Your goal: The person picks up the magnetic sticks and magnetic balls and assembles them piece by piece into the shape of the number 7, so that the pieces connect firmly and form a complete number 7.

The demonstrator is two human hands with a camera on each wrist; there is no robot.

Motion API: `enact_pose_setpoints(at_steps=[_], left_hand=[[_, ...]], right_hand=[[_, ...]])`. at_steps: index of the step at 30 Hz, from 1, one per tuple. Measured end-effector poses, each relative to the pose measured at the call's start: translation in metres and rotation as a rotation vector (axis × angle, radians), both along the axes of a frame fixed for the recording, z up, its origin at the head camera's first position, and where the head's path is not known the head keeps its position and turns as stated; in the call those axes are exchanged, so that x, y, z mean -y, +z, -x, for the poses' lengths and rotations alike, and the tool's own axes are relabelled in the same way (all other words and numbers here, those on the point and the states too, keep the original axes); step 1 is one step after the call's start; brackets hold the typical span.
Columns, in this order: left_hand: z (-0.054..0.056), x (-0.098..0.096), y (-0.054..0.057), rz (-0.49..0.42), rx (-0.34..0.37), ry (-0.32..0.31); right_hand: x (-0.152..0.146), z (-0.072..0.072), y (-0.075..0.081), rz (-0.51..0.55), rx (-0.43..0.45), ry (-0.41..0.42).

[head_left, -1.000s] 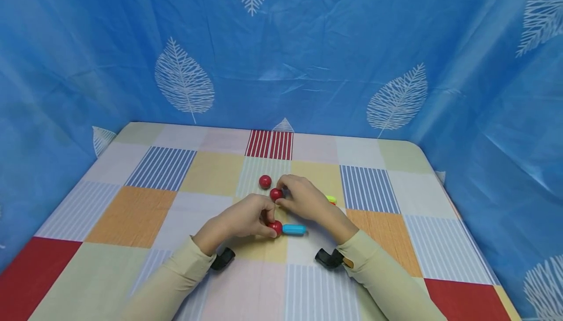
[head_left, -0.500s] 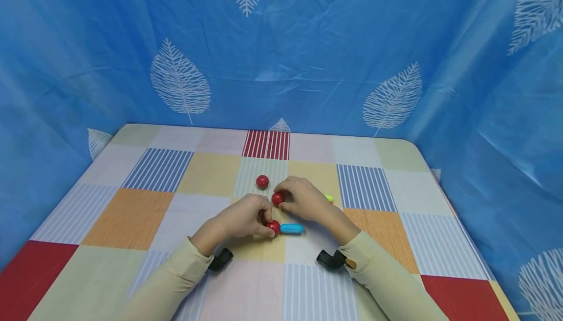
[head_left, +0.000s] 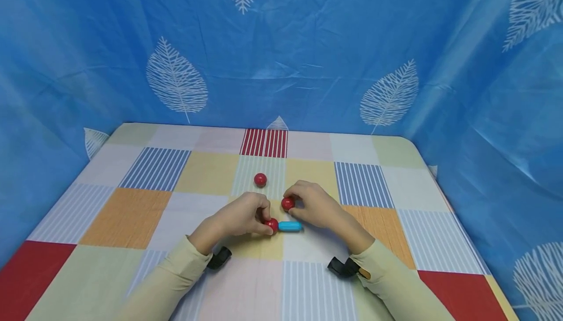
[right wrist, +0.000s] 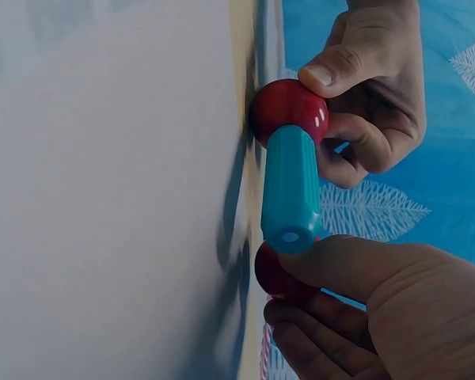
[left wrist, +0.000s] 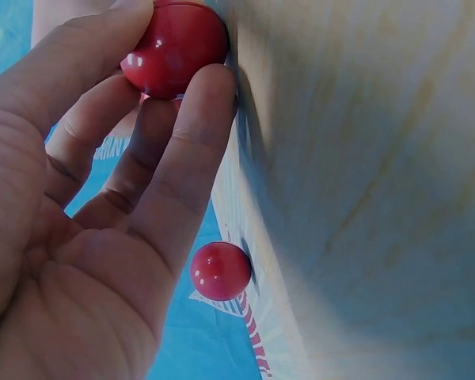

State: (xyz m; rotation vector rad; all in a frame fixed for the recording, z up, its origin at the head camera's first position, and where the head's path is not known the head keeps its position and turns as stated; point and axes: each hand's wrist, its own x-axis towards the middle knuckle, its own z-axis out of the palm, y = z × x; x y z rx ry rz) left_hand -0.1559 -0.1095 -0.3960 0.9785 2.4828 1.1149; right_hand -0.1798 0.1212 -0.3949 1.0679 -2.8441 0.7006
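Note:
My left hand (head_left: 244, 216) pinches a glossy red ball (head_left: 272, 225) at the tabletop. A bright blue ribbed rod (head_left: 290, 226) lies end-on against that ball, pointing right. In the right wrist view the blue rod's near end shows a small round hole. My right hand (head_left: 314, 204) holds a second red ball (head_left: 288, 204) between thumb and fingers, a little behind the rod. Seen from the right wrist, this ball (right wrist: 282, 273) is partly covered by the thumb. Farther back a third red ball (head_left: 260, 180) sits alone, touched by neither hand.
A patchwork-patterned cloth (head_left: 158, 282) covers the table. Blue curtains (head_left: 281, 57) with white leaf prints hang along its back and sides. Black wrist straps (head_left: 343, 267) sit on both forearms.
My right hand has moved right and slightly nearer with its red ball. A yellow-green piece seen beside the right wrist is now hidden. The left hand stays on its ball.

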Motion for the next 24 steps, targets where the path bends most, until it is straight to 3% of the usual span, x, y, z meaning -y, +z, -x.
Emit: enact_pose_setpoints(at_steps=[24], left_hand=[[0.0, -0.003, 0.001, -0.006, 0.024, 0.02]], right_hand=[[-0.045, -0.031, 0.001, -0.022, 0.013, -0.075]])
